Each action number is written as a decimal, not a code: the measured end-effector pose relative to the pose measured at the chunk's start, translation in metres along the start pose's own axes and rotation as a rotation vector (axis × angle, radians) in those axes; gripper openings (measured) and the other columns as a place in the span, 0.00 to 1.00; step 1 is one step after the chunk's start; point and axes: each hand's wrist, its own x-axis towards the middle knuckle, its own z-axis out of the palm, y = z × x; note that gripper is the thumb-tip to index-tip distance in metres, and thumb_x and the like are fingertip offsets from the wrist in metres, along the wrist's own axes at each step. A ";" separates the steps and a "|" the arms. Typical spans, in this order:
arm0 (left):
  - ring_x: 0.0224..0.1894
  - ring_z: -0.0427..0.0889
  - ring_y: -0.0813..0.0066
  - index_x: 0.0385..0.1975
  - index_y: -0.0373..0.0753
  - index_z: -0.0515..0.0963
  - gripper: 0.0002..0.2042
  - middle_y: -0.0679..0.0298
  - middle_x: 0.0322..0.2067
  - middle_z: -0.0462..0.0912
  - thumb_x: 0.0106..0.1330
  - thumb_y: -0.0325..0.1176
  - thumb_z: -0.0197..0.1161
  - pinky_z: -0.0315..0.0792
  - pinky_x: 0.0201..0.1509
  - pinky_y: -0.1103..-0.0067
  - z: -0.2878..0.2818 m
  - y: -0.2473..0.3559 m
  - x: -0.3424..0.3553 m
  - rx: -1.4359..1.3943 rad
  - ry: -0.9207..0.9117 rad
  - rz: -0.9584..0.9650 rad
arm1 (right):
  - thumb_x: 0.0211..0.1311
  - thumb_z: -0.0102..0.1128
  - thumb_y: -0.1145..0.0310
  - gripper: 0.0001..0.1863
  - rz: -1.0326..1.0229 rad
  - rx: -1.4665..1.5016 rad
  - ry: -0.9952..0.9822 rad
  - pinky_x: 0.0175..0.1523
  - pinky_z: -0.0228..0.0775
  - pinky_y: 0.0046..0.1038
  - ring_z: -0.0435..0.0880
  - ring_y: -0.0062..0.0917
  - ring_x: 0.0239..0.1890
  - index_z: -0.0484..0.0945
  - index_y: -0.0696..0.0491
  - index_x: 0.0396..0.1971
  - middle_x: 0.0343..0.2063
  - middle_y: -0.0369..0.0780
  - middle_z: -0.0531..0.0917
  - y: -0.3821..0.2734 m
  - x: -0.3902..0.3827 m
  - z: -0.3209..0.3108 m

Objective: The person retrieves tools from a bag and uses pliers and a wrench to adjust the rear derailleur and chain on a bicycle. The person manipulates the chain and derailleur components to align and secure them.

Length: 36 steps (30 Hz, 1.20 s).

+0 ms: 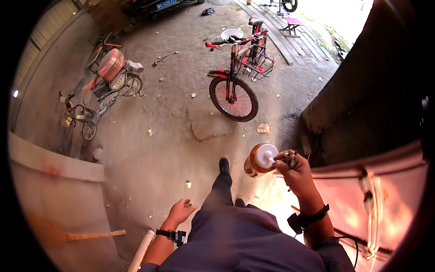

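In my right hand (292, 171) is the white spout of a pump bottle (252, 166), pinched between thumb and fingers. The bottle has an orange-brown body and a broad white pump top (266, 154), and hangs off the floor in front of me. A small shiny metal object (291, 157) sits at the same hand's curled fingers; its kind is unclear. My left hand (182, 210) hangs low at my side, loosely bent, with nothing visible in it. Each wrist wears a black strap with a small device. One foot is stepping forward.
Ahead stands a red and black bicycle (233, 97) with a front basket. A scooter (111, 86) is at left, a car (156, 7) at the far end. A straw broom (59, 233) is at lower left, a reddish metal door (344, 199) at right. Litter dots the concrete floor.
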 end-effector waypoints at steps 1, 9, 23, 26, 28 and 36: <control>0.54 0.85 0.59 0.57 0.29 0.75 0.30 0.47 0.51 0.85 0.61 0.44 0.72 0.77 0.59 0.71 -0.006 0.024 0.031 0.023 -0.030 0.021 | 0.68 0.65 0.74 0.05 -0.021 0.011 0.031 0.45 0.73 0.22 0.80 0.15 0.36 0.81 0.58 0.39 0.31 0.33 0.84 -0.006 0.026 -0.005; 0.54 0.84 0.61 0.58 0.29 0.74 0.29 0.49 0.51 0.84 0.64 0.44 0.71 0.77 0.58 0.70 -0.047 0.210 0.258 0.017 -0.218 0.196 | 0.69 0.64 0.72 0.09 -0.043 0.031 0.316 0.38 0.74 0.20 0.84 0.18 0.33 0.79 0.60 0.45 0.31 0.39 0.87 -0.054 0.192 -0.061; 0.48 0.87 0.62 0.55 0.32 0.74 0.23 0.53 0.46 0.86 0.66 0.38 0.69 0.79 0.54 0.71 0.018 0.545 0.449 -0.082 -0.375 0.580 | 0.72 0.62 0.66 0.10 -0.129 -0.001 0.521 0.20 0.52 0.13 0.66 0.06 0.15 0.80 0.57 0.45 0.27 0.36 0.86 -0.141 0.430 -0.263; 0.47 0.87 0.63 0.55 0.32 0.74 0.23 0.52 0.46 0.86 0.66 0.39 0.69 0.80 0.53 0.71 0.050 0.611 0.479 -0.202 -0.279 0.484 | 0.71 0.63 0.65 0.11 -0.086 -0.018 0.476 0.21 0.53 0.13 0.66 0.06 0.16 0.80 0.57 0.44 0.27 0.35 0.86 -0.151 0.484 -0.312; 0.47 0.87 0.68 0.54 0.32 0.75 0.20 0.55 0.46 0.86 0.67 0.35 0.69 0.80 0.53 0.74 0.068 0.640 0.498 -0.194 -0.298 0.507 | 0.71 0.63 0.64 0.12 -0.053 -0.080 0.454 0.21 0.53 0.13 0.66 0.06 0.16 0.80 0.57 0.45 0.27 0.35 0.87 -0.167 0.518 -0.344; 0.48 0.86 0.53 0.49 0.34 0.78 0.21 0.49 0.44 0.86 0.65 0.44 0.67 0.78 0.51 0.66 0.118 0.648 0.586 0.138 -0.213 0.251 | 0.71 0.62 0.64 0.11 -0.103 -0.095 0.497 0.18 0.51 0.14 0.64 0.07 0.14 0.80 0.57 0.42 0.27 0.37 0.87 -0.187 0.674 -0.467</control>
